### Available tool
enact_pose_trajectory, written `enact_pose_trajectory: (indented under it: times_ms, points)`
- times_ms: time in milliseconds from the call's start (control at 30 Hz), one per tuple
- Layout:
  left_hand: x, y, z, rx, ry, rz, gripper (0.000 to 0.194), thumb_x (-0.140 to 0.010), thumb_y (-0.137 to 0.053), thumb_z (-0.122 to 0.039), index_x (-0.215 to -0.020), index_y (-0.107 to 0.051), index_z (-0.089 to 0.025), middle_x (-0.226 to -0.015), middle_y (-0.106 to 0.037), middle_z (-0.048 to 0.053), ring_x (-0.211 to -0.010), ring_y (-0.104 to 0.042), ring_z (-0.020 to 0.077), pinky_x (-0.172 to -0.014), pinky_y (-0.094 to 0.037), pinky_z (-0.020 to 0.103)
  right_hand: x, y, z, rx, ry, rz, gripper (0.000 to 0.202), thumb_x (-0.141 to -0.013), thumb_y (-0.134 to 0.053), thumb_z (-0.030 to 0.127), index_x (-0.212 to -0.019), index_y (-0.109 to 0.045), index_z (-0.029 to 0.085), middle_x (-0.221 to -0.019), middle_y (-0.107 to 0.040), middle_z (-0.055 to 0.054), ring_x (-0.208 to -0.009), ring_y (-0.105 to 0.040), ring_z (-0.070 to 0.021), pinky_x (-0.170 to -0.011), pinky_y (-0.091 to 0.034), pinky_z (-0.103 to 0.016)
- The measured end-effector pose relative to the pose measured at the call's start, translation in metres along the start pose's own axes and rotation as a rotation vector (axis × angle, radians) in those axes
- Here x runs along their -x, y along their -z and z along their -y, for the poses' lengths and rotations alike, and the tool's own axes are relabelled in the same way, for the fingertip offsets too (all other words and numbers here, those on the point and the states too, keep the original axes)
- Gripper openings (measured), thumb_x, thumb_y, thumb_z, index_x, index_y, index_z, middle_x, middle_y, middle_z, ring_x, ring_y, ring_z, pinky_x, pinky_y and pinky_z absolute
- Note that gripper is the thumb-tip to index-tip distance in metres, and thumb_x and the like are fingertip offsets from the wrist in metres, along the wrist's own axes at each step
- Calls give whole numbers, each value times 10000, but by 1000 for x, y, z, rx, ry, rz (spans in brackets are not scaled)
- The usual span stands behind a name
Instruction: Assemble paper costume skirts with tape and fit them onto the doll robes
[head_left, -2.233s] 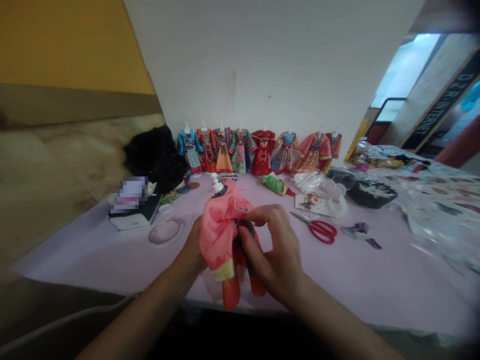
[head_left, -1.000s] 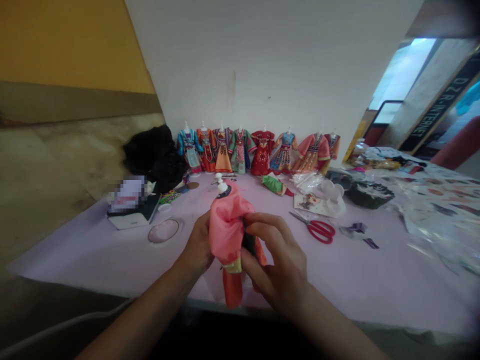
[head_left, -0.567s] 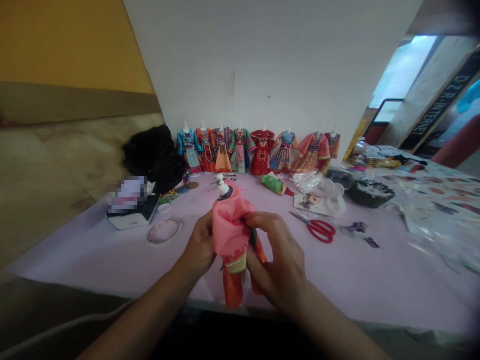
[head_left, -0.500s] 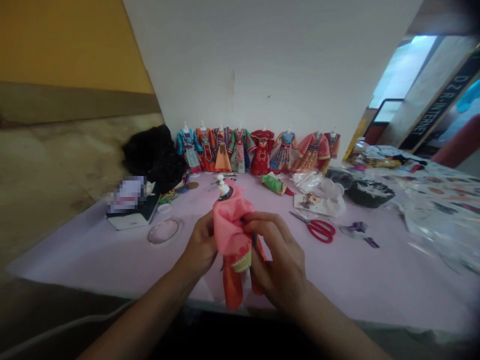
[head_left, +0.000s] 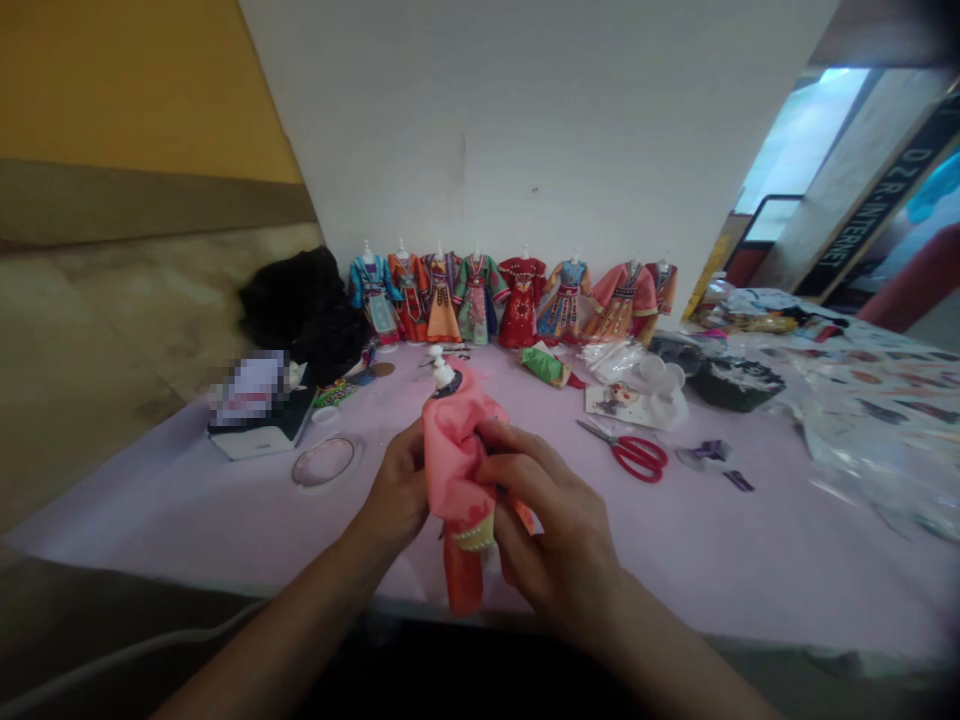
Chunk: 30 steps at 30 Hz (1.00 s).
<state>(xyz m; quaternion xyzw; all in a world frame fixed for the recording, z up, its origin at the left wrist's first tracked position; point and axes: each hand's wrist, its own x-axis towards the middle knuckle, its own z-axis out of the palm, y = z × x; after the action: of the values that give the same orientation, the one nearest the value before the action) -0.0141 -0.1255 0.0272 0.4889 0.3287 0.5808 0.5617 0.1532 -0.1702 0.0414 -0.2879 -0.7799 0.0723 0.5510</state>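
A small doll garment [head_left: 457, 450] in pink cloth, with a pale yellow beaded cuff and orange-red panels hanging below, is on a white mannequin form [head_left: 441, 368] whose top pokes out of a dark collar. From the left, my left hand [head_left: 401, 485] grips its side, the fingertips partly hidden behind the cloth. My right hand [head_left: 559, 515] pinches the pink fabric from the right, with the lower fingers under the sleeve. Both hands are above the lilac-covered table [head_left: 390, 560] near its front edge.
Several dressed doll forms [head_left: 523, 300] stand along the wall. Red-handled scissors [head_left: 637, 457] and purple scraps [head_left: 739, 481] lie to the right, with a dark bowl [head_left: 739, 385] behind. At left are a tape roll [head_left: 324, 462], a box [head_left: 262, 435] and a black bag [head_left: 304, 310].
The view has shifted slightly. My right hand's fingers have moved a little on the cloth, and the beaded cuff sits slightly lower and further left.
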Motion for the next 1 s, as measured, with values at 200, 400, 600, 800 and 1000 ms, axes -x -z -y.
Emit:
enact_pose_trajectory:
  times_ms: [200, 400, 600, 800, 1000]
  points:
    - [0, 7, 9, -11, -113, -15, 261, -636, -889, -269, -835, -744, -183, -742, -707, 8, -694, -636, 171, -616, -566, 254, 1, -2, -1, 8, -67, -77, 375, -885, -629, 115, -1237, -526, 193, -1200, -706, -114, -1126, -703, -187, -970, -581, -299]
    - [2, 8, 8, -40, -128, -13, 224, -620, -882, -184, -767, -713, -185, -682, -662, -24, -662, -608, 145, -584, -540, 220, -4, 0, -1, 42, -69, -40, 397, -859, -657, 150, -1231, -532, 204, -1108, -717, -91, -1016, -719, -204, -860, -608, -312]
    - [2, 2, 2, -63, -130, -3, 274, -599, -909, -240, -802, -729, -197, -699, -696, 4, -719, -666, 214, -607, -566, 282, -8, 3, -1, 18, -10, -10, 288, -858, -601, 91, -1118, -561, 210, -1164, -696, -97, -1088, -684, -198, -931, -581, -316]
    - [1, 4, 5, 7, -109, -6, 275, -592, -927, -299, -771, -737, -210, -707, -700, -5, -680, -644, 184, -614, -569, 280, -8, 9, 0, 40, 0, 66, 363, -873, -538, 74, -1209, -513, 212, -1129, -702, -95, -1033, -698, -199, -874, -590, -293]
    - [0, 4, 6, 42, -77, 3, 290, -661, -889, -414, -806, -756, -201, -690, -688, 9, -647, -624, 173, -616, -579, 283, -11, 6, -4, 46, 5, 24, 268, -947, -538, 75, -1176, -532, 215, -1085, -721, -69, -980, -706, -165, -857, -590, -263]
